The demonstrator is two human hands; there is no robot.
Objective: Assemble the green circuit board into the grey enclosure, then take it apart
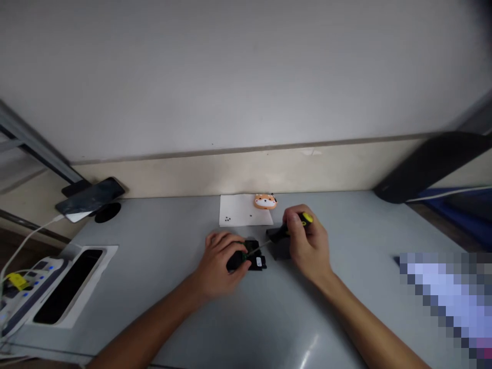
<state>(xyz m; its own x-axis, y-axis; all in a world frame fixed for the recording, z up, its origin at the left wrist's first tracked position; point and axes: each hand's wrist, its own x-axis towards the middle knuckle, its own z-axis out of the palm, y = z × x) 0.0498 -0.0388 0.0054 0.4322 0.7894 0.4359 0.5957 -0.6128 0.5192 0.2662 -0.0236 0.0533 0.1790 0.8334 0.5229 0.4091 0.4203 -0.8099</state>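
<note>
My left hand point(220, 261) rests on the grey table with its fingers wrapped round a small black device point(249, 257) that has a white label on its near end. My right hand point(307, 245) grips a screwdriver point(286, 230) with a black and yellow handle. Its thin shaft slants down and left, and the tip meets the top of the device. The two hands are close together near the middle of the table.
A white sheet of paper point(242, 211) with several tiny dark screws lies behind the hands, with an orange animal figure point(265, 201) on its corner. A phone point(90, 199) leans at the back left. A power strip point(28, 287) and a black slab point(67, 287) sit at left.
</note>
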